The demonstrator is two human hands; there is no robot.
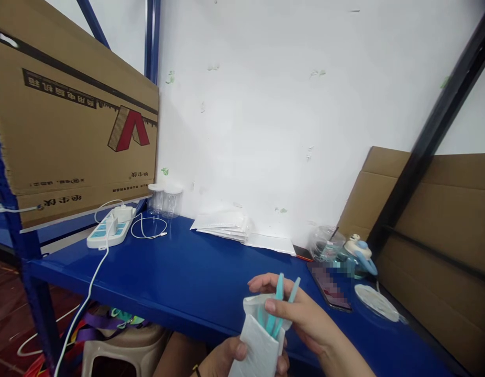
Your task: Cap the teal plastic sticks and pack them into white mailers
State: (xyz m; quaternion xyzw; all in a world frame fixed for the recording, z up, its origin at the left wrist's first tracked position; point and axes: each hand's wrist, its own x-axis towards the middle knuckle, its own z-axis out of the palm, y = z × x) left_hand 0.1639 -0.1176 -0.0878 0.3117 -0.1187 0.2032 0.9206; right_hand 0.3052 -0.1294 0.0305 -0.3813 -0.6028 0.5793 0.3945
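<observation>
- Pouch point(255, 345) is standing tilted at the front edge of the desk point(187, 262), its open mouth facing up, between left thumb and left fingers; two turquoise sticks point(279, 293) are poking out of it.
- Box point(77, 131) is standing at the far left, its printing upside down.
- Power strip point(111, 228) is lying below the box, with white plugs and cables running from it.
- Stool point(120, 348) is standing under the desk.
- Two clear jars point(164, 200) with white lids are standing by the wall.
- Left hand point(226, 357) is closing around the lower pouch: the thumb is pressing the near face, and fingertips are showing at the right side.
- White packets point(222, 225) are lying against the wall.
- Right hand point(305, 317) is reaching over the pouch mouth. Its thumb is crossing in front of the sticks, its other fingers are extending behind, half open; how firmly they are pinching, I cannot tell.
- Phone point(329, 287) is lying beyond the right hand.
- Teapot point(354, 256) is standing behind the phone.
- White disc point(376, 302) is lying right of the phone.
</observation>
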